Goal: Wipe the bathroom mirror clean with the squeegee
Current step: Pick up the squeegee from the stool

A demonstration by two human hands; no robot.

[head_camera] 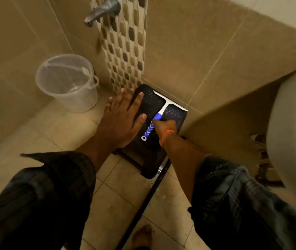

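Observation:
The squeegee lies on a black stool in the corner of the tiled walls. Its white blade runs along the wall and its blue-and-white handle points toward me. My right hand, with an orange band at the wrist, reaches down with curled fingers that meet the right side of the handle near its middle. My left hand lies flat with spread fingers on the left part of the stool top, beside the handle. No mirror is in view.
A clear plastic bucket stands on the floor at the left wall. A metal tap juts from the wall above. A white basin overhangs at the right. My bare foot shows on the tile floor below.

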